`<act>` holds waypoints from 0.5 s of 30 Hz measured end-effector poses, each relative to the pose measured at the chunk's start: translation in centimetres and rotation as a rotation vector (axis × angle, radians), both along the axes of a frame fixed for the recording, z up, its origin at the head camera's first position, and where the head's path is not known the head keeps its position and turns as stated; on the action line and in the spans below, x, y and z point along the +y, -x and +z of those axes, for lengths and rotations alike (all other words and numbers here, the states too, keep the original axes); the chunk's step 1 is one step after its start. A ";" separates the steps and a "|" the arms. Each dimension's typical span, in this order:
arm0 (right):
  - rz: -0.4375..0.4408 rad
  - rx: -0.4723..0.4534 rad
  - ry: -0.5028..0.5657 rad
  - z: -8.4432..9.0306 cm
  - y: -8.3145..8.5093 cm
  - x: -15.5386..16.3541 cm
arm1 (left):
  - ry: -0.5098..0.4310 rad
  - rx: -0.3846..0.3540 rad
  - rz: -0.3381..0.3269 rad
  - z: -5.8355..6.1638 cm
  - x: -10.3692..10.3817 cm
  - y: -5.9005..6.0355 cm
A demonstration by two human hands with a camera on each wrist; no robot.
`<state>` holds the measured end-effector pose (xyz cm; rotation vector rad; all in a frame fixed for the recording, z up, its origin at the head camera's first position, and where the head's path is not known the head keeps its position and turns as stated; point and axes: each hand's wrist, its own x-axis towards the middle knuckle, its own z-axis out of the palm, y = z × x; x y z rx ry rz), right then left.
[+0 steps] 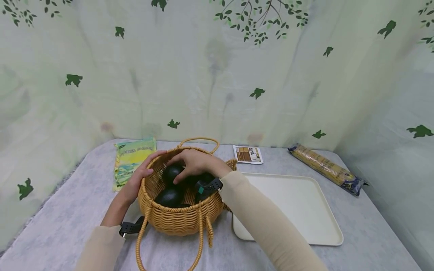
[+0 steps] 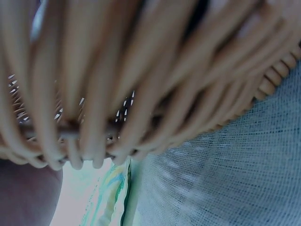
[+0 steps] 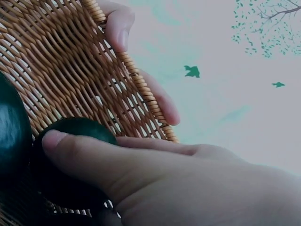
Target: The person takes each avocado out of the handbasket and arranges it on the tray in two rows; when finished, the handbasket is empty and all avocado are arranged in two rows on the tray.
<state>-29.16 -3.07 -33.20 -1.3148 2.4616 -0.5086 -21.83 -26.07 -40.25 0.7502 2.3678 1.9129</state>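
A woven wicker basket [image 1: 176, 220] stands on the grey cloth, with three dark green round fruits inside. My left hand [image 1: 144, 171] grips the basket's left rim, thumb inside and fingers [image 3: 120, 26] over the edge. My right hand [image 1: 190, 163] reaches in from above and holds the far fruit [image 1: 169, 172]. In the right wrist view my thumb [image 3: 70, 146] lies across that fruit [image 3: 87, 127], and a second fruit [image 3: 11, 132] shows at the left edge. Another fruit [image 1: 169, 197] lies at the basket's near side. The left wrist view is filled by blurred basket weave [image 2: 141, 70].
A cream tray [image 1: 298, 203] lies just right of the basket. A yellow-green packet [image 1: 133, 160] sits behind the basket at the left, a small brown-and-white packet [image 1: 248, 154] behind the tray, and a long noodle pack [image 1: 327, 169] at the far right. Leaf-patterned curtains enclose the table.
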 end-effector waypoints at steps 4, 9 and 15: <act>0.002 0.007 0.016 0.2 -0.2 0.2 | 0.003 -0.003 0.001 -0.2 0.1 0.1; 0.002 -0.011 0.035 1.1 -0.6 0.7 | -0.002 0.004 -0.014 -0.3 0.2 0.1; 0.017 -0.039 0.070 2.5 -1.4 1.3 | -0.009 0.002 -0.009 -0.2 0.0 0.1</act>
